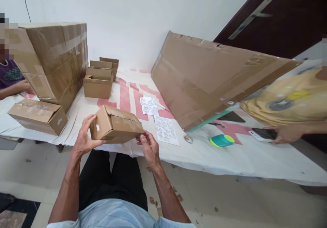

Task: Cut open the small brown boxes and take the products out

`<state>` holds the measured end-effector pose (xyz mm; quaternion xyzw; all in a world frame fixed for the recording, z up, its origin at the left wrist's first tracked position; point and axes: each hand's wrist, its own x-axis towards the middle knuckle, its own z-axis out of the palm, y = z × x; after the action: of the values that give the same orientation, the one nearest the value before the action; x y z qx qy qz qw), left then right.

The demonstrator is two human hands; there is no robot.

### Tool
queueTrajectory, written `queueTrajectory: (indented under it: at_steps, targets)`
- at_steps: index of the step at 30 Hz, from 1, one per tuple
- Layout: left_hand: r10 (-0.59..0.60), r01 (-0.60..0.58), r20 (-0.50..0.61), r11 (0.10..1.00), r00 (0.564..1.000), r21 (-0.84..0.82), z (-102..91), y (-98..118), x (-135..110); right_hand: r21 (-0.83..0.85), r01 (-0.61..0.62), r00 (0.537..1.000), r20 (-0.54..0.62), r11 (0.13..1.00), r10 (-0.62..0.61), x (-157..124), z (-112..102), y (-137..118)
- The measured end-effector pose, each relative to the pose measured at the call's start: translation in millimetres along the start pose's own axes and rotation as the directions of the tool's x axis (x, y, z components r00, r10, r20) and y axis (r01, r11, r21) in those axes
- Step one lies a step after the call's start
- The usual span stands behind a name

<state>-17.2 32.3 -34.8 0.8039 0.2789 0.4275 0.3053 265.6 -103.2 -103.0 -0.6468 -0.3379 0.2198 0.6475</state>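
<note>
A small taped cardboard box [125,126] is held up in front of me, tilted, at the table's front edge. My left hand [88,136] grips its left end, thumb beneath and fingers up the side, near a small white label. At the lower right corner, my right hand [149,146] pinches the box between thumb and fingers. A seam with a ragged edge runs along its upper face under clear tape. To the right of the box lie printed sheets [166,131] with small drawings and a roll of tape [188,139].
At left stand a stack of taped cartons [56,58], a closed box [38,115] and several open boxes [98,85]. A large cardboard panel [209,75] leans at right. Beyond a teal cup-like object [221,141], a person holds a phone [264,133]. Another person sits far left.
</note>
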Motion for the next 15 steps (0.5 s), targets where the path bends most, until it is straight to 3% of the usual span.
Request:
queueTrajectory:
  at_steps: [6, 15]
  targets:
    - [0.166, -0.162, -0.138, 0.986, 0.976, 0.034, 20.1, 6, -2, 0.026, -0.037, 0.999, -0.021, 0.999, 0.038, 1, -5, 7]
    - [0.287, -0.287, -0.243, 0.957, 0.926, 0.037, 35.1, 11, -2, 0.001, -0.063, 0.998, -0.030, 0.998, 0.063, 2, -9, 7]
